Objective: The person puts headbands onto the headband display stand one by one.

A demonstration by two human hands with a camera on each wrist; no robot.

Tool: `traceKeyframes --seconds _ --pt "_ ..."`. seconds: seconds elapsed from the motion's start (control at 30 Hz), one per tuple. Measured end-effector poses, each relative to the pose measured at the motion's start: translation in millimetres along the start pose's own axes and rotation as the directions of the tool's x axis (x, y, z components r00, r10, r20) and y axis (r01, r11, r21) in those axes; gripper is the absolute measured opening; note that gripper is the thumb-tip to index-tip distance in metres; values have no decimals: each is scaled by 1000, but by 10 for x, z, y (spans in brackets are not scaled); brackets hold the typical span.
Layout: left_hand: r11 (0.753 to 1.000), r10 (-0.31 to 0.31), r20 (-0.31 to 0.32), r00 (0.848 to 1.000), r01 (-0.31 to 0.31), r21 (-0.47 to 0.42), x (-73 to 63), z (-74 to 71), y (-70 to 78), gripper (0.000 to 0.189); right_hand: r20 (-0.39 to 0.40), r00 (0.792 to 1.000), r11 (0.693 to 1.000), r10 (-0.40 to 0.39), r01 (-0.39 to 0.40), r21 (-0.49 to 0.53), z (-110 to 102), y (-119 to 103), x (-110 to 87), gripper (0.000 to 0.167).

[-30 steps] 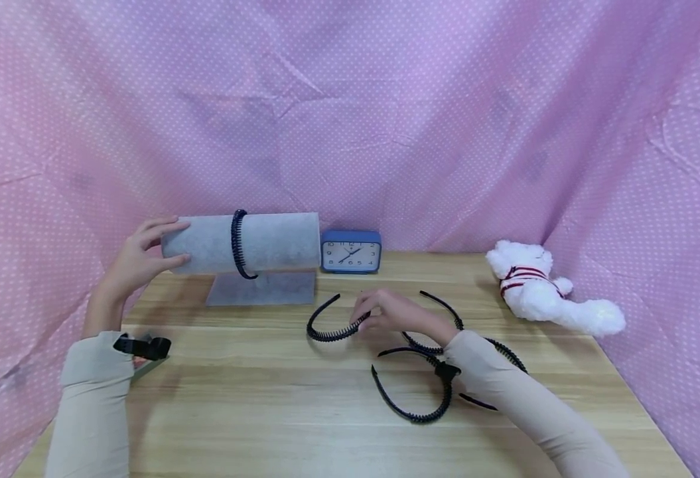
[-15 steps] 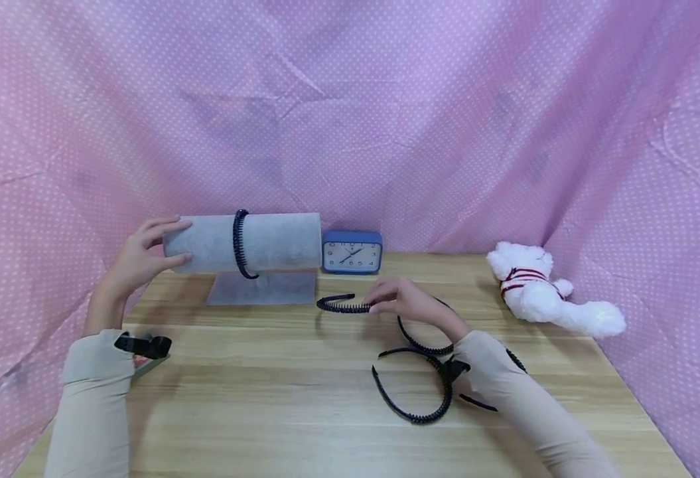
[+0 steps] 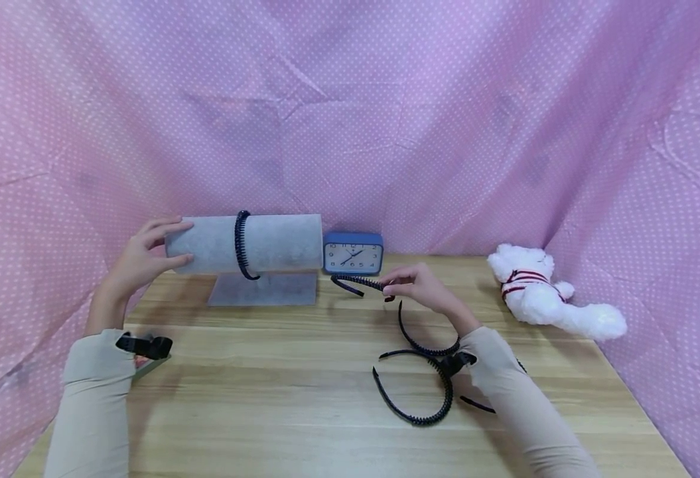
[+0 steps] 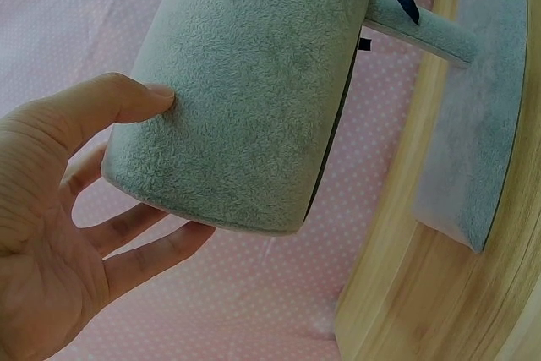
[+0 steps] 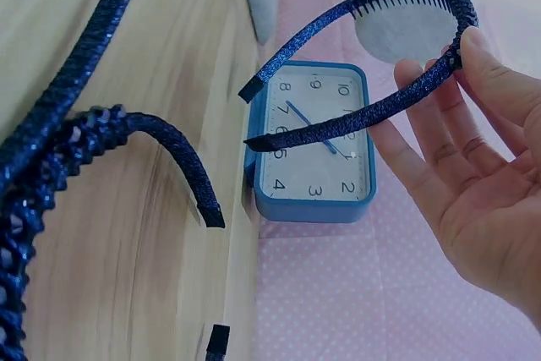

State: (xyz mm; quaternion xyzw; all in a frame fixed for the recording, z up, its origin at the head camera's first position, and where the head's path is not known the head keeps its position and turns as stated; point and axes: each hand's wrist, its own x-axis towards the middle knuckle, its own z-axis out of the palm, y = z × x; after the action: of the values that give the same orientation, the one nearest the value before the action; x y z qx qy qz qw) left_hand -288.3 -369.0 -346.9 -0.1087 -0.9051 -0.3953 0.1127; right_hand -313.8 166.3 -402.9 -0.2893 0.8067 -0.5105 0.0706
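Observation:
My left hand [image 3: 137,259] grips the left end of a grey plush roll on a stand [image 3: 284,240], thumb in front and fingers over the top and end. Around the roll's middle sits a dark toothed headband [image 3: 240,244]. In the right wrist view, my right hand [image 5: 482,183] pinches another dark headband [image 5: 406,95] between thumb and fingers, its two tips pointing away from the palm. The head view shows this held headband raised in front of the clock, right of the roll. More headbands [image 3: 424,420] lie on the table below my right hand and forearm.
A blue alarm clock [image 3: 353,255] stands just right of the roll. A white plush toy [image 3: 529,285] lies at the back right of the wooden table [image 3: 254,411]. Pink dotted cloth [image 3: 350,119] hangs behind. Near my left sleeve is a small partly hidden item [image 3: 146,364].
My right hand has lifted the headband off the table, moving it back and slightly right and turning it so its tips point down toward me. My left hand stays on the roll.

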Motion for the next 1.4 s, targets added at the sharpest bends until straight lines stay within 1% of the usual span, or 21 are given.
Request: traceKeyframes --seconds 0.2,0.37,0.5,0.63,0.73,0.83,0.97,1.1,1.27,1.4 --pt "1000 -8 6 1000 8 0 -6 -4 3 61 -43 997 993 58 -53 108 -33 -15 -22 25" --pt "1000 13 3 1000 -13 9 -17 -1 -12 62 -97 991 975 95 -73 208 -29 -13 -30 28" --pt "1000 25 -6 1000 -25 12 -30 -10 -18 62 -146 984 954 104 -57 293 7 -15 -6 30" --pt "999 42 -8 999 -42 2 -35 -11 -9 62 -195 976 940 96 -24 341 39 -31 16 29" --pt "999 50 -8 999 -50 -5 -38 -4 -5 61 -216 971 924 98 -8 382 61 -55 30 30" --pt "999 48 -7 999 -48 -6 -38 0 -4 61 -242 964 912 106 3 411 84 -91 48 32" --pt "999 45 -6 999 -45 -10 -35 4 -4 62 -274 954 906 120 8 424 110 -121 79 33" --pt "999 46 -5 999 -46 -10 -38 5 -2 62 -292 948 898 128 14 440 149 -142 125 32" --pt "999 29 -4 1000 -29 -17 -35 3 13 61 -318 937 878 145 26 479 225 -184 210 32" --pt "999 24 -4 1000 -24 -22 -31 8 20 61 -325 932 874 158 21 485 272 -227 268 33"
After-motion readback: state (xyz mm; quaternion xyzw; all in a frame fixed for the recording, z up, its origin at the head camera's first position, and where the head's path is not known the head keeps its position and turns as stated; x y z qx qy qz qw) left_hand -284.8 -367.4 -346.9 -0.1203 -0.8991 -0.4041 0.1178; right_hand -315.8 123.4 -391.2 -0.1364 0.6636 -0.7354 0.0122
